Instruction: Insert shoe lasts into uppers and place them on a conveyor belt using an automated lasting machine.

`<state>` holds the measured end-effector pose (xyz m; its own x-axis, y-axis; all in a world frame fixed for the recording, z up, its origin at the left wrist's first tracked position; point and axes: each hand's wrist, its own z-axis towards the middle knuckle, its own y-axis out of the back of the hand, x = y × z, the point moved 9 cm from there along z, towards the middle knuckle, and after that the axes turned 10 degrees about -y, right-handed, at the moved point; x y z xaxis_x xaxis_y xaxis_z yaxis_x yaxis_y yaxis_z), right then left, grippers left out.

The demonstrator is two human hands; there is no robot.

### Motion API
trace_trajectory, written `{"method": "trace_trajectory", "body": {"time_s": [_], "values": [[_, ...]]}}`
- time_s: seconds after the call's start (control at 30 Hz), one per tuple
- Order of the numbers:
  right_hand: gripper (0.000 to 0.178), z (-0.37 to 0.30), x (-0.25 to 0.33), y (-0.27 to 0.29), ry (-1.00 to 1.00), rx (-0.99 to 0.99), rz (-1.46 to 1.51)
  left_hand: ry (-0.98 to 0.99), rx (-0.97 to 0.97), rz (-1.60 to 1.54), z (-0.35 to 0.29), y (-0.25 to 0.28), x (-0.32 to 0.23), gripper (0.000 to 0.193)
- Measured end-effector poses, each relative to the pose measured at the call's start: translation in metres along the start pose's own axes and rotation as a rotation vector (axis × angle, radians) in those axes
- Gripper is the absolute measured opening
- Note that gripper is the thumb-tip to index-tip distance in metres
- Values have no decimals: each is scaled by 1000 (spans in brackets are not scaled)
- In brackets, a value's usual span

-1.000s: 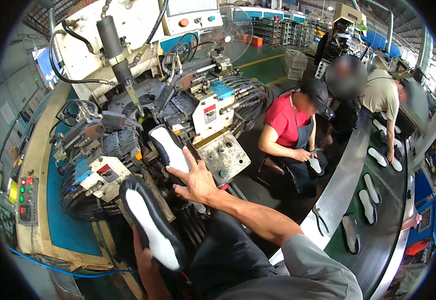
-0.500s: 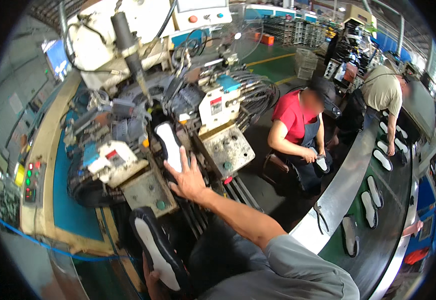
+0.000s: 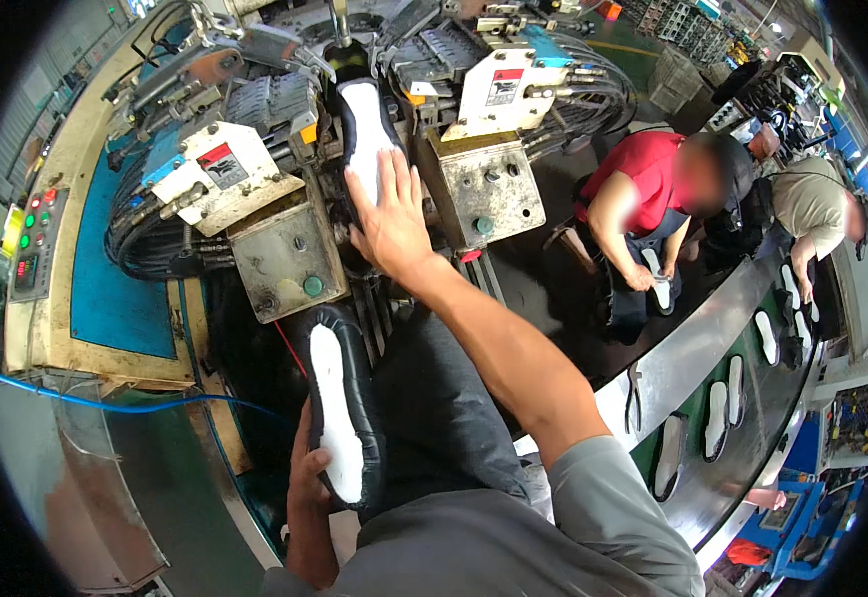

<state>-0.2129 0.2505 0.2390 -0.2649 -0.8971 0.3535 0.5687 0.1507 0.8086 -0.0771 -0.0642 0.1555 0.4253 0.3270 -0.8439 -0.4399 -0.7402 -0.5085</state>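
Observation:
A black shoe upper with a white sole side up (image 3: 364,124) is set in the machine, its far end under the metal clamps. My right hand (image 3: 394,224) lies on its near end, fingers stretched out flat against the white surface. Lower down, my left hand (image 3: 307,483) grips a second black shoe upper (image 3: 329,398) by its near end, white underside facing up. Part of the left fingers is hidden behind that shoe.
Metal boxes with green buttons (image 3: 290,254) flank the shoe in the machine. A control panel (image 3: 36,244) stands at left, with a blue hose (image 3: 115,406) below. On the right, a conveyor (image 3: 693,502) carries several shoes and pliers (image 3: 633,396); two people work beside it.
The view has tilted down, bringing more of my left hand and its shoe into sight. My right fingers, more spread before, now rest closer together on the shoe in the machine.

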Motion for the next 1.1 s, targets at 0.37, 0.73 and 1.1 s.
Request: {"method": "trace_trajectory", "body": {"time_s": [0.37, 0.73, 1.1], "values": [[64, 124, -5, -47, 21, -77, -188, 115, -15, 186, 75, -3, 14, 127], [70, 119, -21, -81, 67, -75, 39, -35, 251, 429, 99, -38, 12, 124], [71, -105, 11, -53, -673, 760, 1376, -178, 192, 517, 31, 1, -1, 113]]}}
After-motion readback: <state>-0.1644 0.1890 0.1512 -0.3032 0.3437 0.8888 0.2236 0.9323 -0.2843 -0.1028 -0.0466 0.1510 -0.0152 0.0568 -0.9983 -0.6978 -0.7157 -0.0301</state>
